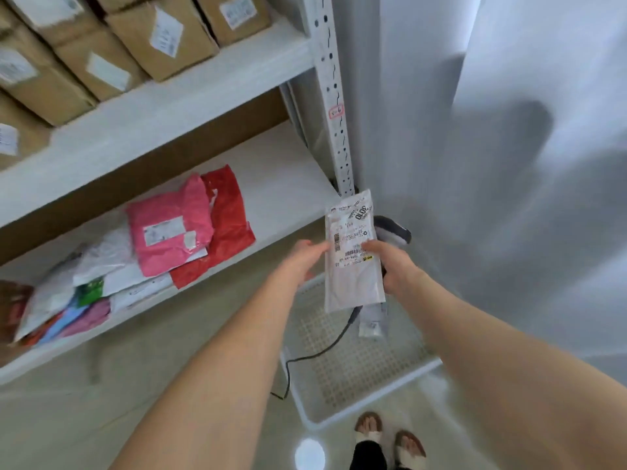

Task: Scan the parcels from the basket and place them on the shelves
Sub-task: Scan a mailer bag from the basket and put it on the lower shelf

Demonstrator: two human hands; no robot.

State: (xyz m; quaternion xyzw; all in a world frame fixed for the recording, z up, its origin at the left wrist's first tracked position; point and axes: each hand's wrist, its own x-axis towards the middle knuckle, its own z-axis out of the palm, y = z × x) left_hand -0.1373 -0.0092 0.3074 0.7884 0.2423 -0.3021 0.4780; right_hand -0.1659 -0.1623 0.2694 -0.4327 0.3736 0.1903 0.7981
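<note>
parcel [353, 266] held upright above the basket [373, 398], left hand [302, 262] pinching its left edge, right hand [397, 269] clasping its right edge, scanner [395, 228] behind

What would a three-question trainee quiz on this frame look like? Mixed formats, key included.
1. True or false: the white parcel lies on the lower shelf.
2. Which hand grips the scanner? A) left B) right C) neither
3. Fill in: the upper shelf holds cardboard ____.

Key
1. False: the left hand and right hand hold it above the basket.
2. B
3. boxes
</note>
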